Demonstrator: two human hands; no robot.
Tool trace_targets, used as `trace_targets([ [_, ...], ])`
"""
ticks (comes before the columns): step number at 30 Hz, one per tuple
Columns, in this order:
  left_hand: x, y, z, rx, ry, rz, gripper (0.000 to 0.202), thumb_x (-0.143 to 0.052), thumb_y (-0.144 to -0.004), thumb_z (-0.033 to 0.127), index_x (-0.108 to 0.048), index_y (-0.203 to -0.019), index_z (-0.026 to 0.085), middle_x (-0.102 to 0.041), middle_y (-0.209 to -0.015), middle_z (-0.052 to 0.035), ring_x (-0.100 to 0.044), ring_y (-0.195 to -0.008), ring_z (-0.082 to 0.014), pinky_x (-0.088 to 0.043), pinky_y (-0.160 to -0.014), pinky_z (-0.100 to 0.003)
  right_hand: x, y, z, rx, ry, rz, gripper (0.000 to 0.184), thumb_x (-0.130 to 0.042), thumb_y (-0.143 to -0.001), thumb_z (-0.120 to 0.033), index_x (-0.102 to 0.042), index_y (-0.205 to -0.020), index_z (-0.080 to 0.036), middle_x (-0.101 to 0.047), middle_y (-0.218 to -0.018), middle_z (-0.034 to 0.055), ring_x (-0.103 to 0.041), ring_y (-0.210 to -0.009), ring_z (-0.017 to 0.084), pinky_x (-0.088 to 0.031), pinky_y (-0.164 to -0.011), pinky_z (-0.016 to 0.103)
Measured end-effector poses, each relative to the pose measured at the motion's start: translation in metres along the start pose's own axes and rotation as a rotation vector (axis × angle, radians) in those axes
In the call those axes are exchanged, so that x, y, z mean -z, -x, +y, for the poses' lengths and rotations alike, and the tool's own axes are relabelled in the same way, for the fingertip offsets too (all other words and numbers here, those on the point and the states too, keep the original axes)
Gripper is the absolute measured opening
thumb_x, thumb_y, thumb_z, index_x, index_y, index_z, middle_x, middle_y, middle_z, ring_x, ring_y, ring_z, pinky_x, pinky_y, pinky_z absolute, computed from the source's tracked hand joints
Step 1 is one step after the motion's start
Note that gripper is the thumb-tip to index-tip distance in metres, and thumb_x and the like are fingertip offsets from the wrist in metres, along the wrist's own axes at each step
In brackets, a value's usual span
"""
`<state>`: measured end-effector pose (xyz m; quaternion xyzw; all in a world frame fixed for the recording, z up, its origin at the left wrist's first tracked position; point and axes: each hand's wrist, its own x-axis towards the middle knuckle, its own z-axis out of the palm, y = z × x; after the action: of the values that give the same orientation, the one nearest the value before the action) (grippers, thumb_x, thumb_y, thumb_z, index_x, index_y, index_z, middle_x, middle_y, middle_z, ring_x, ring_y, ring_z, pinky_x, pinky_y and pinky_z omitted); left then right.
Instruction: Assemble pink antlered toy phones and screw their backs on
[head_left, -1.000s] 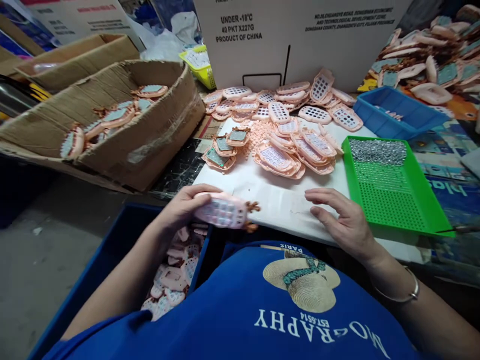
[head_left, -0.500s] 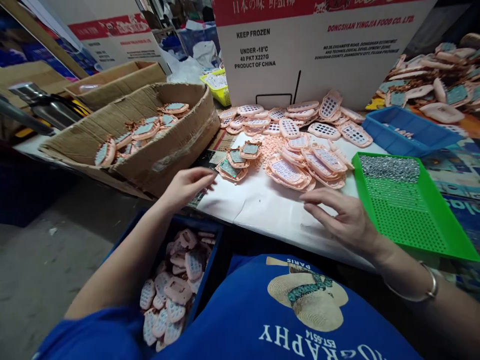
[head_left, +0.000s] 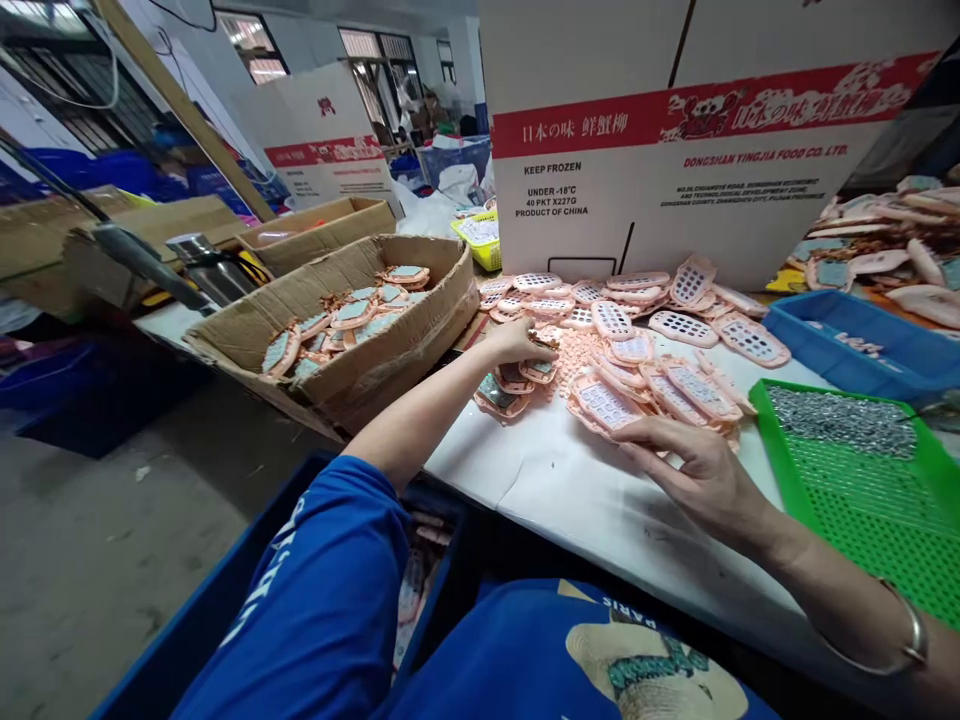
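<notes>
My left hand (head_left: pixel 517 343) reaches over a small stack of pink plastic shells with greenish circuit boards (head_left: pixel 501 392), its fingers closed on the far edge of the top shell with circuit board (head_left: pixel 538 371). Thumb and fingers of my right hand (head_left: pixel 694 468) pinch the near edge of a pink keypad cover (head_left: pixel 606 402), which lies on a pile of similar covers (head_left: pixel 701 388). Between the two groups is a heap of small pink pieces (head_left: pixel 574 352). More covers with rows of holes (head_left: pixel 684 328) lie behind.
A cardboard box (head_left: pixel 405 335) of board-filled shells stands left. On the right are a green perforated tray (head_left: pixel 840 500) with small metal parts (head_left: pixel 844 420) and a blue tray (head_left: pixel 862 345). A white carton panel (head_left: pixel 637 210) rises behind. A blue bin (head_left: pixel 300 500) sits below the table edge.
My left hand has moved forward and right onto the stack of shells with boards. My right hand has closed in on the keypad cover. The view has tilted up.
</notes>
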<state>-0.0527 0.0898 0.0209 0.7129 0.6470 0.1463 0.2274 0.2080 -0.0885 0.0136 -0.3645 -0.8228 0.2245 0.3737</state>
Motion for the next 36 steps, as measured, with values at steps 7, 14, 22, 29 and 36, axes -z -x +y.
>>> trace_targets([
  [7,-0.01,-0.001,-0.004,0.087,0.455,0.077,0.07,-0.091,-0.055,0.031,-0.061,-0.116,0.016,-0.071,-0.107,-0.0082,-0.067,-0.097,-0.0241,-0.051,-0.082,-0.031,0.004,0.006,-0.005,-0.044,-0.054,0.018,0.018,-0.059,-0.095,-0.031,-0.073,-0.096,-0.02,-0.076,-0.093,0.005,-0.072,-0.085,0.019,-0.057,-0.072,0.03],
  [14,0.001,0.026,0.017,0.001,1.011,0.026,0.026,-0.081,-0.073,0.026,-0.064,-0.088,0.013,-0.065,-0.075,-0.0009,-0.059,-0.061,-0.0093,-0.045,-0.057,-0.021,0.004,0.023,-0.003,-0.34,-0.346,0.11,0.033,-0.068,-0.089,-0.048,-0.071,-0.11,-0.023,-0.076,-0.101,0.0071,-0.073,-0.085,0.022,-0.061,-0.078,0.037],
  [22,-0.054,0.137,0.083,-0.026,1.441,-0.234,0.033,-0.078,-0.077,0.028,-0.064,-0.103,0.014,-0.072,-0.091,-0.0058,-0.068,-0.073,-0.013,-0.053,-0.073,-0.025,-0.023,0.027,-0.009,-0.474,-0.983,0.223,0.054,-0.064,-0.092,-0.054,-0.051,-0.141,-0.035,-0.048,-0.155,0.0022,-0.052,-0.138,0.024,-0.043,-0.118,0.044],
  [29,-0.11,0.191,0.1,-0.044,1.51,-0.333,0.052,-0.071,-0.086,0.041,-0.056,-0.132,0.021,-0.07,-0.123,-0.0069,-0.069,-0.103,-0.0185,-0.053,-0.091,-0.027,-0.032,0.057,-0.013,-0.468,-1.219,0.316,0.062,-0.076,-0.081,-0.058,-0.055,-0.137,-0.044,-0.049,-0.153,-0.0042,-0.049,-0.139,0.025,-0.048,-0.114,0.044],
  [36,-0.116,0.19,0.113,-0.135,1.3,-0.391,0.073,-0.069,-0.087,0.045,-0.04,-0.151,0.026,-0.065,-0.133,-0.0087,-0.066,-0.112,-0.022,-0.056,-0.088,-0.029,-0.018,0.074,-0.017,-0.502,-1.175,0.282,0.059,-0.072,-0.083,-0.057,-0.054,-0.136,-0.04,-0.058,-0.142,0.0018,-0.058,-0.13,0.027,-0.056,-0.102,0.045],
])
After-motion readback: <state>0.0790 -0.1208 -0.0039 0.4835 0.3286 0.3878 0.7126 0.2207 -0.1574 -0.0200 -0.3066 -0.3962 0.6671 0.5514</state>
